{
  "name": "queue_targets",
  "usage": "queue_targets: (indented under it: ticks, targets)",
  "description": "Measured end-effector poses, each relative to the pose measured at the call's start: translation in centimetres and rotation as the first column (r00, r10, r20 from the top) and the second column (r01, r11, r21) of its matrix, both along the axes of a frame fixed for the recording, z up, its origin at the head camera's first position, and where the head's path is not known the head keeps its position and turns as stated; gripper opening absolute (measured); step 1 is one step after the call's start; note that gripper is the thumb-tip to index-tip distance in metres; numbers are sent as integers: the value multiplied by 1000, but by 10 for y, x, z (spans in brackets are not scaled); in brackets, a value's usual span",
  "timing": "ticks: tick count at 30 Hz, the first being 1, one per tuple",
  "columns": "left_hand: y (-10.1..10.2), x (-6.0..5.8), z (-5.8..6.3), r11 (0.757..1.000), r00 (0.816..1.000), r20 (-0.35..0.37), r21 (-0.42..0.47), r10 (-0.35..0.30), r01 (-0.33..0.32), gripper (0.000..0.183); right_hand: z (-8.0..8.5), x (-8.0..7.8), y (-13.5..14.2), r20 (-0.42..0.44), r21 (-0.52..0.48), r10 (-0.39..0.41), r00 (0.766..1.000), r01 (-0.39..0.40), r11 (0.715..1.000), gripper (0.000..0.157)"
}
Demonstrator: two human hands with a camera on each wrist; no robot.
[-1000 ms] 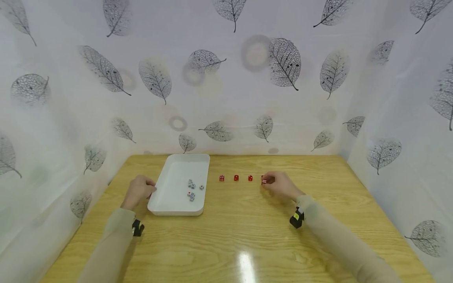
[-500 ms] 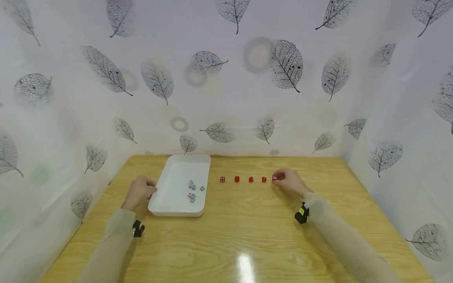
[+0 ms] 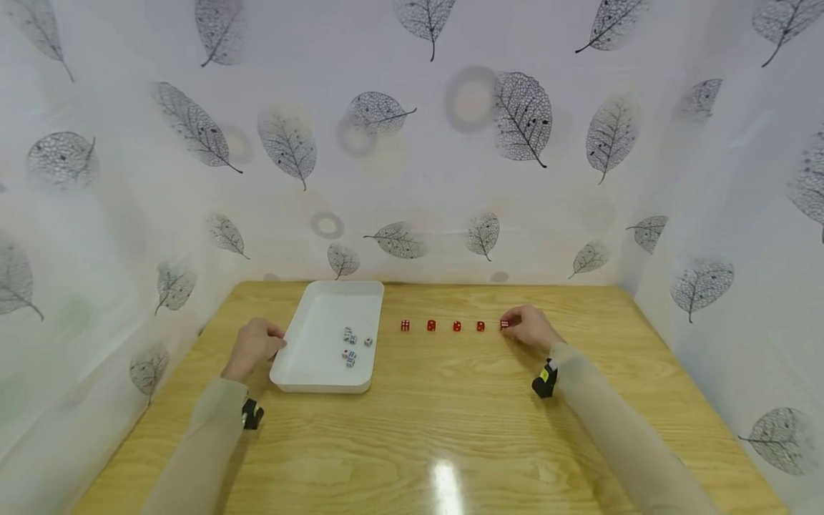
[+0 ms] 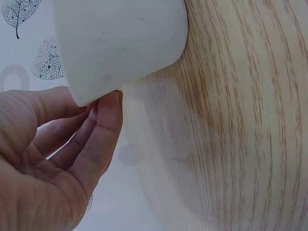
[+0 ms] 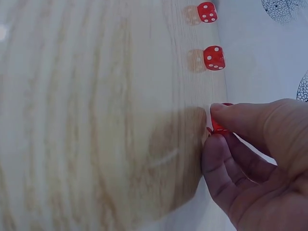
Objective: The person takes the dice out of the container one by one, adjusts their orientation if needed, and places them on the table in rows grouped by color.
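My right hand (image 3: 531,327) pinches a red die (image 3: 504,325) between thumb and fingertips at the right end of a row of red dice. To its left in that row stand several more, among them one die (image 3: 481,326) beside it and another (image 3: 405,325) at the far left end. In the right wrist view the pinched die (image 5: 220,126) is partly hidden by the thumb and fingers. On the left, my left hand (image 3: 253,348) grips the left rim of a white tray (image 3: 315,307), thumb on one side of the wall and fingers on the other.
Several white dice (image 3: 350,348) lie in the right half of the tray. The wooden table (image 3: 399,436) runs back to a leaf-patterned curtain (image 3: 431,186) that also encloses both sides.
My right hand has carried the red die rightward, away from the neighbouring die, to the end of the row. My left hand has stayed at the tray's rim.
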State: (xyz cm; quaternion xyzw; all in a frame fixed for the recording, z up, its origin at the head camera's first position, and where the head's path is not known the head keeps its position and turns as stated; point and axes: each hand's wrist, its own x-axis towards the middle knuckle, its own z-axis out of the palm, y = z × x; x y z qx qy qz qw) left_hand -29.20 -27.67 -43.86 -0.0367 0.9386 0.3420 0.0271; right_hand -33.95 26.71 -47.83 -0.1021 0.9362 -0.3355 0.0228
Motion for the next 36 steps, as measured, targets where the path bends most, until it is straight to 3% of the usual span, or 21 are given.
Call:
queue_targets:
  ticks: [11,18,36]
  targets:
    - [0,0,0,1000,1000,-16,7,-2,2,22,7,5,5,-43,-41,63,997,-64,997,21]
    - [-2,0,-1,1000,1000,-12,-2,-10,10,21,5,6,0,17,-11,-6,1000,6,1000,27]
    - [-1,1,1,1000,1000,0,9,-6,6,22,6,7,1,12,-14,-3,1000,3,1000,27]
